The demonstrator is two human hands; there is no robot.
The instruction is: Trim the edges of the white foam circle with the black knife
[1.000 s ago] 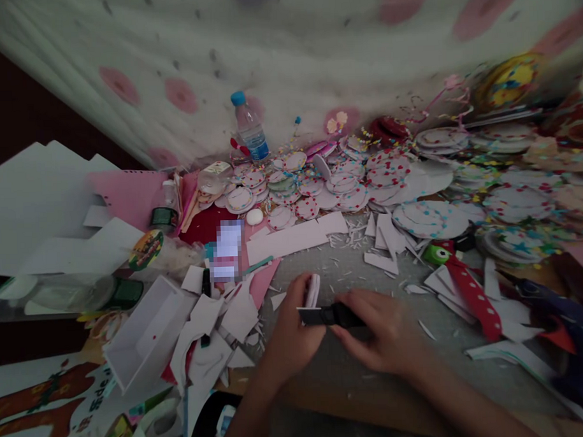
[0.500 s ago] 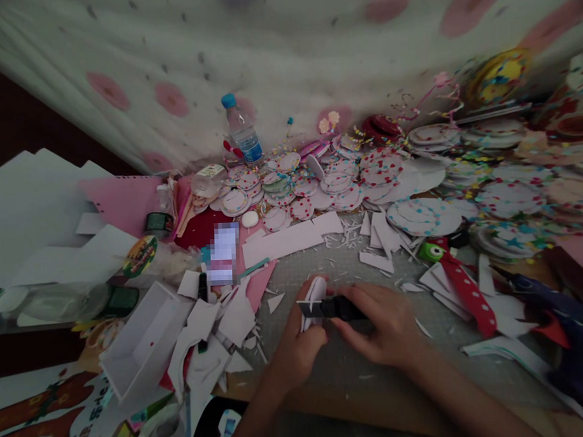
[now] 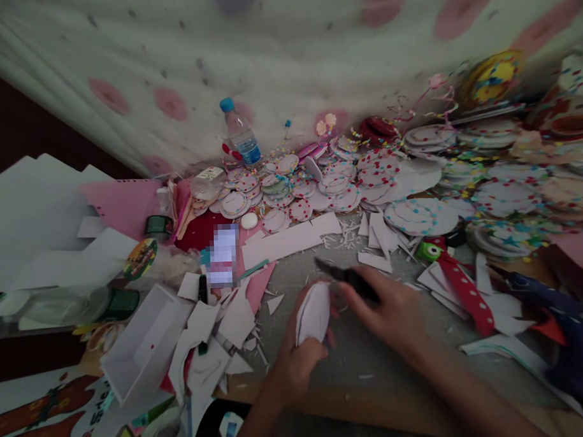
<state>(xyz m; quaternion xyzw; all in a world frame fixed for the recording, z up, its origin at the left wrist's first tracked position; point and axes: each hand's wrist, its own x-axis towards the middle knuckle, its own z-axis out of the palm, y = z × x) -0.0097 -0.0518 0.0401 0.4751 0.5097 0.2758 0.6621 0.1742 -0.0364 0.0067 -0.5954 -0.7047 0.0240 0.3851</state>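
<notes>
My left hand (image 3: 296,362) is closed around a white foam disc (image 3: 314,313), tilted up on edge with its pale face toward me. A thin slit or layer line runs along the disc's left side. In my right hand (image 3: 395,313) is a black utility knife (image 3: 358,283), gripped by its handle. Its blade points up and left, just above the disc and apart from it. Both hands are over the grey cutting mat (image 3: 374,384), which has small white shavings on it.
White offcuts (image 3: 237,316) and an open white box (image 3: 143,341) lie left. Stacks of decorated discs (image 3: 335,179) line the back near a water bottle (image 3: 241,134). A phone (image 3: 223,256) lies behind my hands. A dark blue glue gun (image 3: 553,305) and red dotted ribbon (image 3: 471,298) are right.
The knife has come off the disc's edge and moved up and right with my right hand. The disc has turned so more of its flat face shows in my left hand.
</notes>
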